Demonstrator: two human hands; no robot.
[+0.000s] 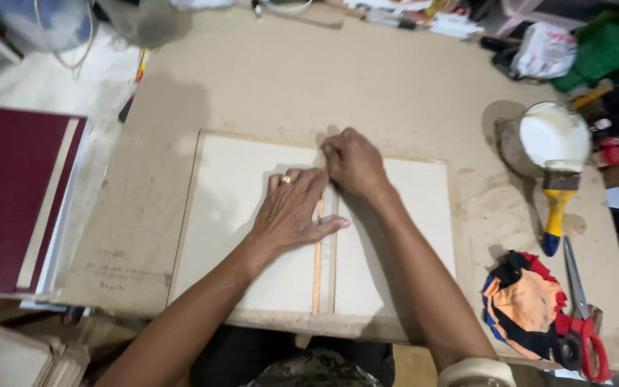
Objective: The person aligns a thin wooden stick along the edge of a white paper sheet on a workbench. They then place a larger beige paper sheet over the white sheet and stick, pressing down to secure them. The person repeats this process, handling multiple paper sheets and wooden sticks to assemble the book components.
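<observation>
left hand (291, 211) lies flat, palm down, on the left grey board (245, 222), fingers (302, 188) pressed together and pointing far, thumb stretched right across the wooden strip (317, 258); a ring on one finger. right hand (352, 163) sits just beyond it, fingers curled and bunched, tips pressing down on the far end of the same strip; whether they pinch it, cannot tell. the strip runs near-to-far in the gap between the left grey board and the right grey board (395, 236), the two boards side by side on a larger brown sheet (137, 236), near middle of the table (367, 79).

right of the boards: a white tub of paste (554, 136) with a yellow-handled brush (557, 204) leaning from it, a crumpled orange, red and black rag (524, 304), red-handled scissors (583, 315) touching the rag's right edge. far left: a dark red cover (19, 179) on a stack of sheets, well apart from the hands.
</observation>
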